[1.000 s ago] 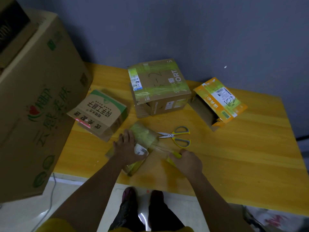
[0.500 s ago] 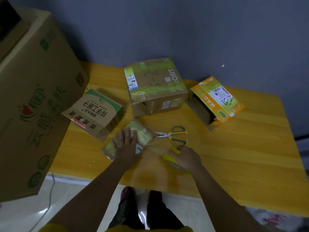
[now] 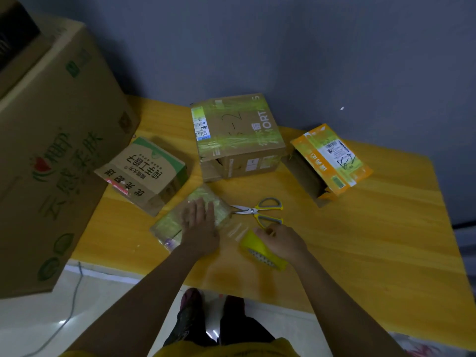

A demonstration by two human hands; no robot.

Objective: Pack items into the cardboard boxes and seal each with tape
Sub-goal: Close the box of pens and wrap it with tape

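Note:
A small flat box [image 3: 170, 222] wrapped in greenish tape lies near the table's front edge. My left hand [image 3: 199, 225] presses flat on top of it with straight fingers. My right hand [image 3: 282, 242] grips a yellow tape dispenser [image 3: 260, 249] just right of the box, and a clear strip of tape [image 3: 233, 230] stretches from the dispenser to the box. Yellow-handled scissors [image 3: 257, 210] lie just behind my right hand. A taped brown box [image 3: 239, 136] stands behind them.
A green-and-brown printed box [image 3: 144, 173] sits left of the small box. An orange box [image 3: 327, 161] lies open on its side at the right. A very large carton [image 3: 49, 150] rises at the table's left. The wooden table [image 3: 373, 228] meets a grey wall behind.
My right hand has drawn the dispenser rightward and toward me, stretching tape off the box. My left hand has slid further onto the box top and flattened.

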